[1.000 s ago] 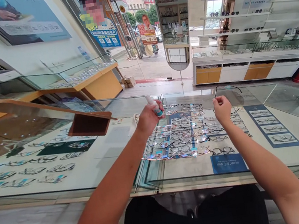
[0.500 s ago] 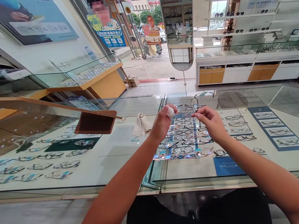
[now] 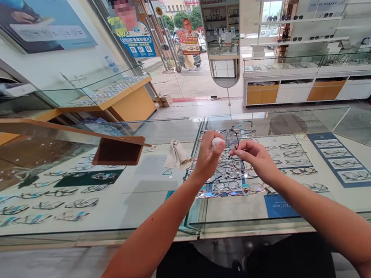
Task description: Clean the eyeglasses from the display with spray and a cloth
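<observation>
My left hand [image 3: 209,154] is closed around a small object with a rounded white top [image 3: 218,142]; the rest of it is hidden in the fist. Just to the right, my right hand [image 3: 253,154] pinches a pair of dark thin-framed eyeglasses [image 3: 232,137], tilted on edge close to the white top. Whether the two touch, I cannot tell. Beneath both hands, several rows of eyeglasses [image 3: 229,185] lie on the glass counter [image 3: 237,208]. A crumpled beige cloth [image 3: 176,154] rests to the left of my left hand.
A brown tray-like piece [image 3: 118,153] juts over the counter's left part. More glasses [image 3: 82,203] sit at left, and a blue display strip [image 3: 343,157] at right. An oval mirror [image 3: 223,26] stands beyond the counter, near a white shelf unit [image 3: 303,17].
My left hand has shifted slightly right and turned, showing more of the white top. My right hand has moved a little left and down, and the eyeglasses have turned more upright.
</observation>
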`<move>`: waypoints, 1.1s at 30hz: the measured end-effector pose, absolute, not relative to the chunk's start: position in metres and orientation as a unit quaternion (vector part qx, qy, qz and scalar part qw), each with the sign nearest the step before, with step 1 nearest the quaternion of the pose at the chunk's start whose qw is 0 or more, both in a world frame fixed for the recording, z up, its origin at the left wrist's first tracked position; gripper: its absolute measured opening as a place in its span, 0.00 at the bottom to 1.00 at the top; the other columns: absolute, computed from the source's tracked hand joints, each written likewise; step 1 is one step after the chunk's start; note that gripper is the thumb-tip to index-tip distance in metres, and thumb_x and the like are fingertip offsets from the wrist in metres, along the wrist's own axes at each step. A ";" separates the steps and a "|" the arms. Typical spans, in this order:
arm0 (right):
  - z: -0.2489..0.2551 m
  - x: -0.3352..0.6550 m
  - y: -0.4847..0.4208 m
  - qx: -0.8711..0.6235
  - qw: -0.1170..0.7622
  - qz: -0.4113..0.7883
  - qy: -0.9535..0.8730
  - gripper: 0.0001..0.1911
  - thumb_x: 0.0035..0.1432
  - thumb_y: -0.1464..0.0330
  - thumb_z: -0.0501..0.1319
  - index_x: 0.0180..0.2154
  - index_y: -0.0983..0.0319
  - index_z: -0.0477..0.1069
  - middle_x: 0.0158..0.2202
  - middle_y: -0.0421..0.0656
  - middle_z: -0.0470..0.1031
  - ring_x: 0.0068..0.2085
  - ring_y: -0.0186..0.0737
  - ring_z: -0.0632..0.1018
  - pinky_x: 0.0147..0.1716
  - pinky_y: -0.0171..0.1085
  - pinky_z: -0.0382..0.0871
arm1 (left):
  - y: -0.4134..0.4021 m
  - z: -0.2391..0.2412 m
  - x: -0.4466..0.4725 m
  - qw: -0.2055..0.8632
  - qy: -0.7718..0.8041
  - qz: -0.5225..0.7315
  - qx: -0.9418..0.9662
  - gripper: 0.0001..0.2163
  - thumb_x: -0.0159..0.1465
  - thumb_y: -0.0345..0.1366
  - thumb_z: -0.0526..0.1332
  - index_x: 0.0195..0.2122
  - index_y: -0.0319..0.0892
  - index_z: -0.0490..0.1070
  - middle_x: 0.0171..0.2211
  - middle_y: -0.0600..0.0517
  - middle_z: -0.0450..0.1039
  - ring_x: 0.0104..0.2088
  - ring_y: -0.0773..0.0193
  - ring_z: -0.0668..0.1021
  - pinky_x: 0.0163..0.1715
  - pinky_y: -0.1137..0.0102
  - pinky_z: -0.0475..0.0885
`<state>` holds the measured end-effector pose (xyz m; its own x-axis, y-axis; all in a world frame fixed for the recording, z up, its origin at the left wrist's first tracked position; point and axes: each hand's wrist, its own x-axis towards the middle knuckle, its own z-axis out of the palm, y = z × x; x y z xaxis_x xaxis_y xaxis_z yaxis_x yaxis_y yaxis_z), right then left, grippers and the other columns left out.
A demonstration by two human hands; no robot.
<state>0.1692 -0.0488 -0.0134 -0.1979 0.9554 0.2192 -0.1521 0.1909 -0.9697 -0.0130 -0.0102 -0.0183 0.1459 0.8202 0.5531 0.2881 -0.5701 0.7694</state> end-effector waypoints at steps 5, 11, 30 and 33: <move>-0.014 0.176 -0.036 -0.365 0.574 0.549 -0.486 0.17 0.48 0.52 0.75 0.29 0.54 0.74 0.34 0.41 0.83 0.44 0.46 0.80 0.48 0.44 0.70 | -0.009 -0.017 -0.017 0.254 0.384 0.539 0.706 0.24 0.68 0.65 0.51 0.35 0.48 0.66 0.36 0.49 0.68 0.39 0.54 0.72 0.43 0.58 0.68; -0.012 0.175 -0.036 -0.351 0.582 0.576 -0.454 0.18 0.46 0.53 0.77 0.28 0.54 0.74 0.34 0.40 0.83 0.44 0.44 0.79 0.47 0.42 0.70 | -0.015 -0.027 -0.007 0.134 0.377 0.481 0.780 0.19 0.68 0.58 0.56 0.36 0.47 0.69 0.38 0.47 0.71 0.43 0.50 0.71 0.46 0.54 0.66; -0.003 0.185 -0.031 -0.304 0.611 0.630 -0.369 0.18 0.39 0.57 0.82 0.27 0.55 0.78 0.35 0.38 0.85 0.39 0.37 0.79 0.38 0.35 0.70 | 0.024 -0.023 -0.046 0.229 0.431 0.624 0.610 0.20 0.66 0.59 0.60 0.39 0.46 0.67 0.33 0.53 0.64 0.35 0.59 0.69 0.40 0.65 0.68; 0.000 0.196 -0.025 -0.303 0.620 0.632 -0.352 0.17 0.39 0.58 0.82 0.29 0.55 0.80 0.36 0.37 0.85 0.37 0.35 0.79 0.37 0.34 0.71 | 0.065 -0.024 -0.091 0.205 0.546 0.692 0.425 0.09 0.67 0.42 0.62 0.38 0.45 0.63 0.36 0.52 0.67 0.39 0.61 0.73 0.46 0.68 0.71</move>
<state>0.1957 -0.0250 0.0001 -0.0469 0.9975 0.0534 -0.5712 0.0171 -0.8206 -0.0907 0.0653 -0.0236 -0.5556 0.7473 0.3644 0.1806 -0.3193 0.9303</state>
